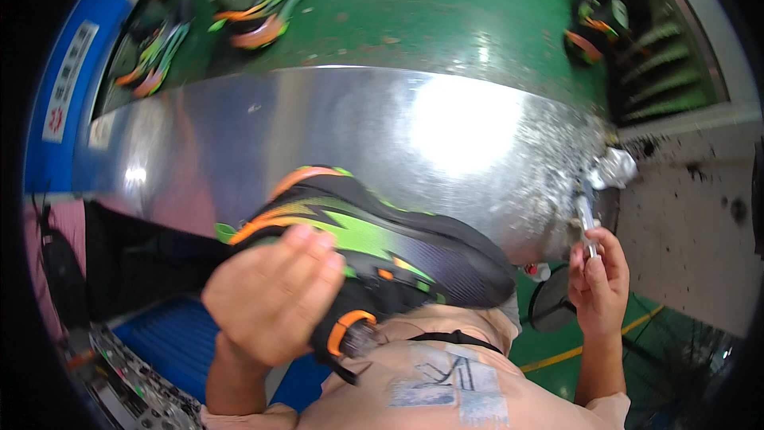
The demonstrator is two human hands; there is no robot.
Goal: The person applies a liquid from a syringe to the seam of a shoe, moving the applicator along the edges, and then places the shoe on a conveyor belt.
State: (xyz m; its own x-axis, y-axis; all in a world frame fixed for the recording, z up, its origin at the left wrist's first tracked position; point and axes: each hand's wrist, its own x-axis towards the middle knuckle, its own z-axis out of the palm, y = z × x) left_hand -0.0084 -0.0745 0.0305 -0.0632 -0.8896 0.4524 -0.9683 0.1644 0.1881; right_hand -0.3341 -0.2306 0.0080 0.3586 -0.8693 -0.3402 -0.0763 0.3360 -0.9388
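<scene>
A black sneaker (469, 263) with green, orange and purple parts lies on its side above my lap, next to the near edge of the metal bench. My left hand (274, 295) is closed on it near the tongue and opening, fingers together. At the bench's right end, my right hand (598, 275) pinches a slim, pale tool (587, 219) between thumb and fingers. Its far end points to a crumpled whitish, shiny lump (614, 169); I cannot tell whether they touch. The tool's exact kind is too blurred to make out.
The shiny metal bench (342, 127) has rough residue at its right end. Beyond it, similar sneakers (255, 8) stand on a green surface (430, 8), another sneaker (593, 28) at far right. A blue panel (60, 103) borders the left, a pale stained panel (692, 215) the right.
</scene>
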